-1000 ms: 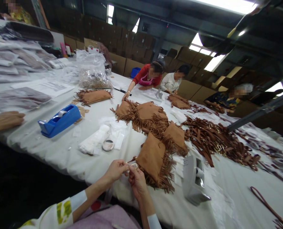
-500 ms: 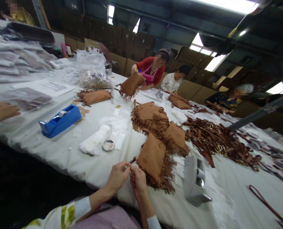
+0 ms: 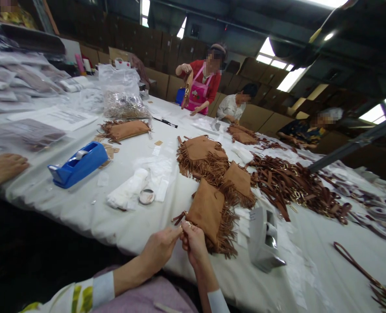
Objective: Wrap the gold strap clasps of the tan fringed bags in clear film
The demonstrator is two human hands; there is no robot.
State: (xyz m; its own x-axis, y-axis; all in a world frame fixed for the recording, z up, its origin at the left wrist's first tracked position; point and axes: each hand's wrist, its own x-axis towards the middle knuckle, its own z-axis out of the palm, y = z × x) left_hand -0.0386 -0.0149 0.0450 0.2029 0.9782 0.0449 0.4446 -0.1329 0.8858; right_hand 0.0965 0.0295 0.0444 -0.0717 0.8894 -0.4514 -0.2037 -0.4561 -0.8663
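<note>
A tan fringed suede bag [image 3: 206,211] lies flat on the white-covered table directly in front of me. At its left corner sticks out a brown leather tassel pull [image 3: 179,218]. My left hand [image 3: 158,250] and my right hand [image 3: 194,243] meet fingertip to fingertip beside that corner, both pinched closed. Something small and pale shows between them, too small to make out. To the right of the bag stands a grey tape dispenser [image 3: 261,243]. Further left are a white paper bundle [image 3: 127,190] and a roll of tape [image 3: 146,197].
More fringed bags [image 3: 201,154] lie just beyond. A heap of brown leather straps [image 3: 287,182] covers the right side. A blue tape dispenser [image 3: 78,165] sits at left, near another person's hand [image 3: 5,169]. Several co-workers stand or sit across the table.
My hands have closed tighter together, and the tassel pull now lies free of my left fingers. Across the table, the person in red has straightened up, lifting and turning a tan bag.
</note>
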